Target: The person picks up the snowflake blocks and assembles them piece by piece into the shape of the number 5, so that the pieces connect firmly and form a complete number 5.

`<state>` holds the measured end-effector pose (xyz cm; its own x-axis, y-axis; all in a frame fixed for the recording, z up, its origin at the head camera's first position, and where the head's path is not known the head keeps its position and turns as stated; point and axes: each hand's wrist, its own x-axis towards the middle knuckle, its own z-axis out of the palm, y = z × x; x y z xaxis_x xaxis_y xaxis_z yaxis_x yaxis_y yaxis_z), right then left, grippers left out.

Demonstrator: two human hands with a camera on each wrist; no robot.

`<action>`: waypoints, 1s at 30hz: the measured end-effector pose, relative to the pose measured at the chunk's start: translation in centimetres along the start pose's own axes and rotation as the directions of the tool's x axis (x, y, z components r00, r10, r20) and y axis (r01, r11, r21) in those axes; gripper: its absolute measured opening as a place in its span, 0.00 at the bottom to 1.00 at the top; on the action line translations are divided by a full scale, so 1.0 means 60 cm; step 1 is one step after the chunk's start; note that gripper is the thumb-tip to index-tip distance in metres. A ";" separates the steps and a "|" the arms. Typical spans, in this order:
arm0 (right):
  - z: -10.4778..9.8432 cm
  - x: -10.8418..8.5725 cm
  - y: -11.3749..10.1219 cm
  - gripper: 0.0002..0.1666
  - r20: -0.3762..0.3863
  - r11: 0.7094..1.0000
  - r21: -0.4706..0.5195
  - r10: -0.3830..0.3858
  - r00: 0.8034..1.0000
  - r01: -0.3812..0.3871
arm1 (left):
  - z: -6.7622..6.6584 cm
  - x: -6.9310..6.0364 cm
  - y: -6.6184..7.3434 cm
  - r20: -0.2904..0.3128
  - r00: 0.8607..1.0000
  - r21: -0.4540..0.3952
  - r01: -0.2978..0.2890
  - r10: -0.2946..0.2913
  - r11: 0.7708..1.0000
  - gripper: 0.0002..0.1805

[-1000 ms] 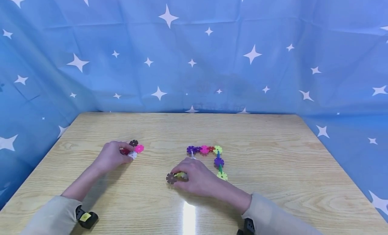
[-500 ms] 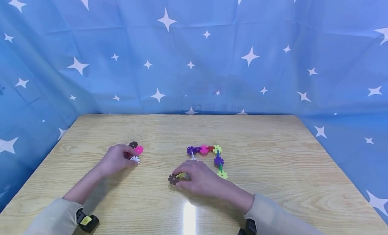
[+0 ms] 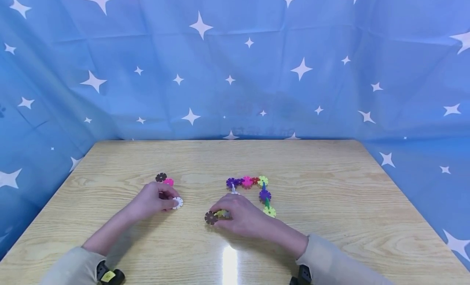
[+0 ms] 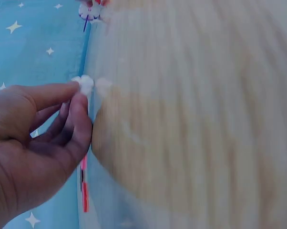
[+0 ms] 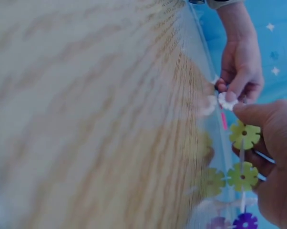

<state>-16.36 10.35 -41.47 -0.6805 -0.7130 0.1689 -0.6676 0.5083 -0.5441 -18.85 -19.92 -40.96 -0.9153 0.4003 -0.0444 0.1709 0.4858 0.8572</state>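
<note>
My left hand (image 3: 151, 201) pinches a white notched snowflake disc (image 3: 178, 202) between thumb and fingertips, just above the table; it shows in the left wrist view as a white disc (image 4: 86, 84) at the fingertips. My right hand (image 3: 242, 216) holds the near left end of a chain of interlocked snowflake discs, around yellow discs (image 3: 222, 213). A dark brown disc (image 3: 211, 217) sticks out left of those fingers. The chain's far side carries a pink disc (image 3: 247, 182), and its right side a purple disc (image 3: 264, 195). My right hand covers part of the chain.
Behind the left hand lie a loose black disc (image 3: 161, 177) and a pink disc (image 3: 169, 182). The wooden table (image 3: 330, 187) ends at a blue star-patterned curtain (image 3: 257, 72). Light glares off the near middle of the tabletop.
My left hand has moved right and nearer with the white disc, away from the black and pink discs. My right hand and the chain have barely shifted.
</note>
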 end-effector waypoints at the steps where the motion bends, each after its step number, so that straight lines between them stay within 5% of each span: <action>1: 0.000 0.000 0.000 0.19 0.000 1.000 0.002 -0.002 1.000 0.002 | 0.003 0.000 0.001 0.023 1.000 -0.015 -0.018 0.019 1.000 0.06; 11: 0.003 0.003 0.002 0.19 -0.008 1.000 -0.010 -0.017 1.000 0.017 | 0.034 0.001 0.020 0.156 0.984 -0.106 -0.076 0.092 0.991 0.06; 30: 0.003 0.006 0.001 0.17 -0.030 1.000 -0.003 -0.029 0.999 0.029 | 0.060 0.004 0.033 0.181 0.975 -0.172 -0.100 0.131 0.980 0.06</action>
<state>-16.59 10.05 -41.62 -0.6697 -0.7124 0.2095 -0.6877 0.4887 -0.5369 -17.42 -16.06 -41.12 -0.8039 0.5943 -0.0236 0.1963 0.3026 0.9327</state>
